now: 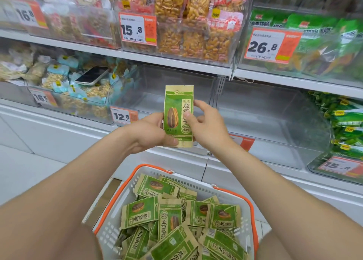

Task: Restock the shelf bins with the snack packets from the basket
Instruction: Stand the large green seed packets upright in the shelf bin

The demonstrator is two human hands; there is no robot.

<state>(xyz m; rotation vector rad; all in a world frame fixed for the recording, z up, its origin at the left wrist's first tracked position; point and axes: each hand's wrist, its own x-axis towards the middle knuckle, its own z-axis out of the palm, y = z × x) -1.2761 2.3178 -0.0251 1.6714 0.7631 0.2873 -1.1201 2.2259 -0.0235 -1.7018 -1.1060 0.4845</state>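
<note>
Fingers (173, 141) first: the left thumb is pressed on the bottom front of one green seed packet (177, 102), with the rest curled in behind it. The right thumb pinches the packet's right edge about halfway up. So my left hand (149, 131) and right hand (209, 127) both hold that single packet upright, print facing me. It's in the air between the basket (110, 228) and the shelf, touching neither.

Below, the basket holds a jumble of matching packets (170, 218), so I reckon we're early in the restock, mid-carry on one piece.

Right behind the held packet there's a see-through bin (149, 90) with a 12.8 tag (122, 116) on its front, and a second bin (265, 112) just to its right. My guess is the 12.8 one is the target, can't be sure though.

The next move needs a reach forward over the front lip, then a low release so the packet settles neatly. There's a phone (92, 75) lying on the nut bags one bin to the left, so I'd steer clear of that.
</note>
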